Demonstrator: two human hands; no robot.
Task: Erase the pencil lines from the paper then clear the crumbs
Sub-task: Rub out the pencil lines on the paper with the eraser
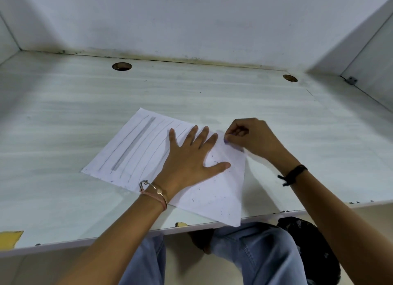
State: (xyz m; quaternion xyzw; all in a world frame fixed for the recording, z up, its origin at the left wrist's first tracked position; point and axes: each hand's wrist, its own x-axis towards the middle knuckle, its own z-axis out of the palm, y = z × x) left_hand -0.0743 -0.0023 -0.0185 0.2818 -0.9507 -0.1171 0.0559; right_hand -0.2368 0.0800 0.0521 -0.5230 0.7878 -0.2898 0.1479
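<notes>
A white sheet of paper [136, 148] lies askew on the pale desk [63, 118], one corner hanging over the front edge. Several pencil lines and one broad grey smear [133, 143] cover its left half; the right half looks rubbed, with dark eraser crumbs [212, 191] scattered on it. My left hand [191, 157] presses flat on the middle of the sheet, fingers spread. My right hand [251, 135] pinches a small bluish eraser [226, 140] against the paper's far right edge; the eraser is mostly hidden by the fingers.
Two round cable holes [121, 66] [290, 78] sit near the back wall. Partition walls close in the desk at left, back and right. The front edge has chipped yellow patches [10, 239]. My knees in jeans and a dark bag [308, 248] are under the desk.
</notes>
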